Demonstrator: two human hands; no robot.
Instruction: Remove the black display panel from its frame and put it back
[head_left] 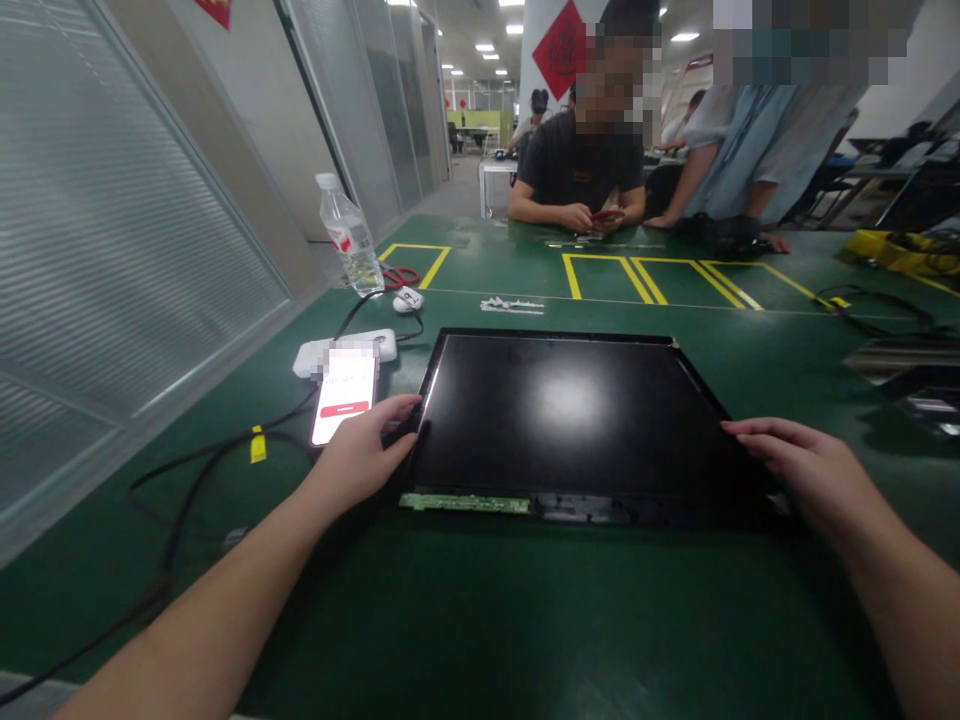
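A black flat display panel [555, 420] lies face up in front of me, its dark screen reflecting a ceiling light. Along its near edge runs a green circuit strip [465, 503]. My left hand [367, 440] grips the panel's left edge between thumb and fingers. On the opposite side, my right hand [802, 455] pinches the right edge, its thumb partly hidden. A lit phone [346, 392] rests just beyond my left hand, leaning by a white power strip [386, 345].
A water bottle [349, 240] and red-handled scissors [403, 278] stand at the back left. Black cables [199, 500] cross the left side of the green table [540, 620]. Across it, a person [581, 170] holds a phone; another person [772, 140] leans on the table.
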